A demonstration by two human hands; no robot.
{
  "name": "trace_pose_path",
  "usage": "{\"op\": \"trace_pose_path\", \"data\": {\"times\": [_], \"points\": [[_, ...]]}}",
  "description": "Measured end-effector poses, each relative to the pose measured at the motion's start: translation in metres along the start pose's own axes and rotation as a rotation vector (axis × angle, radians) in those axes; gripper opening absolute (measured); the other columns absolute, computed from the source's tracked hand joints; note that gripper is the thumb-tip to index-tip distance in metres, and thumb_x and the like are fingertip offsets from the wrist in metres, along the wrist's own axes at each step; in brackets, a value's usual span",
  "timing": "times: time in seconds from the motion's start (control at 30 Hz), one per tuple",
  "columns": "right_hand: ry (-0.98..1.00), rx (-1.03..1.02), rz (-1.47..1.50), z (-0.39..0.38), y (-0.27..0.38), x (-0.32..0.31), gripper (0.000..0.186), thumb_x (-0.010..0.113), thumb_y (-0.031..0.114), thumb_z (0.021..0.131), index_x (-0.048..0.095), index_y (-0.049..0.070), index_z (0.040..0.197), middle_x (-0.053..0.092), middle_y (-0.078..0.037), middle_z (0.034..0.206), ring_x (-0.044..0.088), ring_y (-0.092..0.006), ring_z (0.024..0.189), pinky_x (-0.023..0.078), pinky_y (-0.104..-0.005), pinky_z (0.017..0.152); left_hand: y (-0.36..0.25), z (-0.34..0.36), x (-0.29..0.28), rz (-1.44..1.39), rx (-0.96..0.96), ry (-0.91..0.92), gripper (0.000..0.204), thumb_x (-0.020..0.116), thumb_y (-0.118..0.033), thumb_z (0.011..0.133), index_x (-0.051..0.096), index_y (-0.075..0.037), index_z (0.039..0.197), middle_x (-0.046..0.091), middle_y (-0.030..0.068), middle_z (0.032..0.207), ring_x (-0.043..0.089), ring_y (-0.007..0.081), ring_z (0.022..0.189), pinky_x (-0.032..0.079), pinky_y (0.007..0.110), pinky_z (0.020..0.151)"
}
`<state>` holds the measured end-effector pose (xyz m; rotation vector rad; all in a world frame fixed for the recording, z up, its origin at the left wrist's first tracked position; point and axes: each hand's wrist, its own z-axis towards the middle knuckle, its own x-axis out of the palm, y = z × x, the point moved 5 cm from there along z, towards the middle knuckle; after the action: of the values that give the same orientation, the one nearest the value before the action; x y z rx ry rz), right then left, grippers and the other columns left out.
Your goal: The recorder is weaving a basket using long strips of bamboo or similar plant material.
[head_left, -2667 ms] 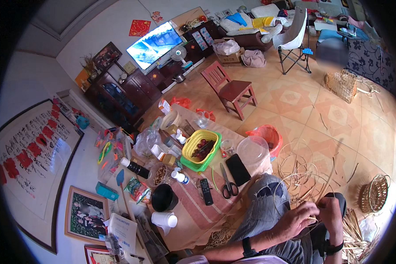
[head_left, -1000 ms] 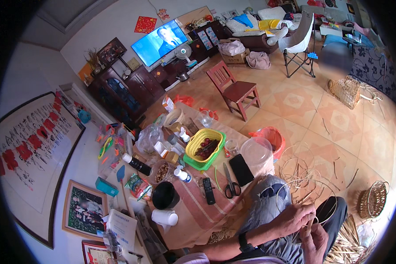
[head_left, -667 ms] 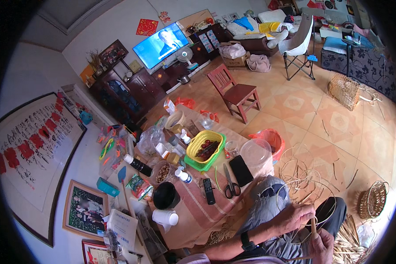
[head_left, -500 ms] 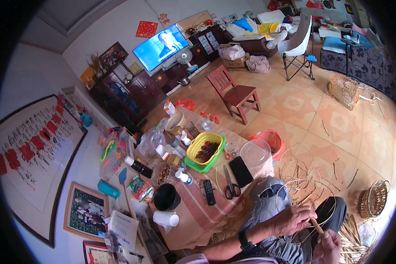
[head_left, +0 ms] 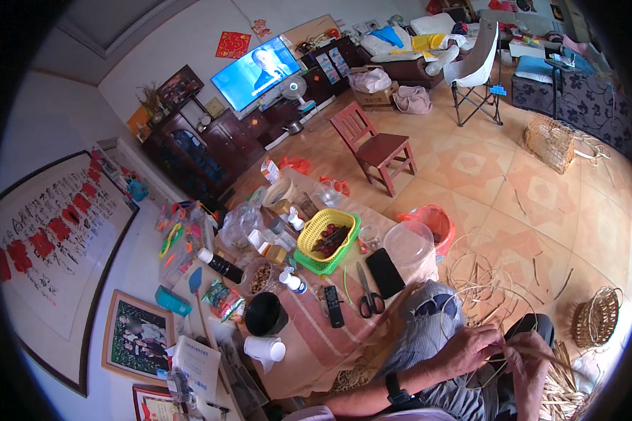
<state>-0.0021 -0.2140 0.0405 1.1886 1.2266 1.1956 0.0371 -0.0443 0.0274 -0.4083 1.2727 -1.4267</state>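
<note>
My left hand (head_left: 475,349), with a dark watch on its wrist, is closed over my lap on thin pale cane strips (head_left: 486,317) bent into loose loops. Against its fingertips, my right hand (head_left: 529,361) is closed with its back showing. A flat brown strip (head_left: 553,359) sticks out past my right hand, its near end hidden by the fingers. The loops hang around both hands, over my striped-trouser legs (head_left: 428,344). The exact crossing of the strips between my fingers is hidden.
To the left, a cloth-covered table (head_left: 316,337) holds scissors (head_left: 369,298), a black phone (head_left: 385,273), a remote (head_left: 333,306) and a yellow basket (head_left: 326,235). Right of my legs stand a small woven basket (head_left: 595,319) and a heap of loose strips (head_left: 558,393). Ahead are a red bin (head_left: 435,223) and wooden chair (head_left: 379,149).
My right hand has turned over and risen to meet my left. The brown piece, earlier slanting between the hands, now points out to the right. My left hand has barely moved.
</note>
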Motion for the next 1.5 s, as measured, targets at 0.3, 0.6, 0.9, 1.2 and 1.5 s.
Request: {"op": "trace_pose_path", "data": {"times": [0.3, 0.6, 0.9, 1.2, 1.5], "points": [[0.008, 0.135, 0.044, 0.041, -0.022, -0.009, 0.009, 0.075, 0.002, 0.087, 0.066, 0.000, 0.087, 0.063, 0.001, 0.075, 0.055, -0.0068, 0.066, 0.043, -0.0243, 0.059, -0.001, -0.001, 0.001, -0.029, -0.146, -0.016, 0.019, 0.074, -0.012, 0.094, 0.063, 0.000, 0.104, 0.069, 0.0145, 0.094, 0.071, 0.0332, 0.088, 0.054, 0.040, 0.075], [0.057, -0.161, -0.683, 0.050, -0.016, 0.003, 0.012, 0.070, -0.004, 0.082, 0.068, -0.003, 0.094, 0.065, -0.012, 0.076, 0.062, -0.0208, 0.065, 0.047, -0.0309, 0.062, -0.009, 0.001, 0.000, -0.008, -0.016, -0.044, 0.014, 0.071, -0.006, 0.094, 0.064, -0.001, 0.105, 0.064, 0.0123, 0.098, 0.066, 0.0323, 0.095, 0.054, 0.041, 0.081], [-0.188, -0.343, -0.610, -0.029, 0.004, 0.022, 0.004, 0.065, -0.001, 0.093, 0.062, 0.001, 0.095, 0.058, -0.007, 0.075, 0.053, -0.0134, 0.061, 0.042, -0.0285, 0.055, -0.011, 0.004, 0.000, 0.017, -0.055, 0.081, 0.011, 0.063, -0.011, 0.099, 0.061, 0.000, 0.103, 0.063, 0.0157, 0.092, 0.066, 0.0374, 0.092, 0.052, 0.045, 0.081], [0.033, 0.159, 0.143, -0.037, -0.006, 0.040, 0.028, 0.064, 0.007, 0.105, 0.064, -0.007, 0.129, 0.070, -0.003, 0.105, 0.062, -0.0078, 0.088, 0.050, -0.0226, 0.076, -0.012, 0.016, -0.005, -0.130, -0.271, 0.172, 0.014, 0.060, -0.008, 0.099, 0.056, 0.001, 0.109, 0.070, 0.0197, 0.087, 0.072, 0.0385, 0.085, 0.056, 0.042, 0.074], [-0.062, 0.090, 0.107, -0.038, -0.023, 0.026, 0.018, 0.065, 0.016, 0.106, 0.065, -0.001, 0.101, 0.066, -0.004, 0.080, 0.059, -0.0090, 0.069, 0.050, -0.0258, 0.065, -0.013, 0.013, -0.001, -0.054, -0.159, 0.154, 0.012, 0.059, -0.005, 0.099, 0.052, 0.002, 0.105, 0.066, 0.0196, 0.084, 0.070, 0.0400, 0.084, 0.053, 0.045, 0.072]]}}
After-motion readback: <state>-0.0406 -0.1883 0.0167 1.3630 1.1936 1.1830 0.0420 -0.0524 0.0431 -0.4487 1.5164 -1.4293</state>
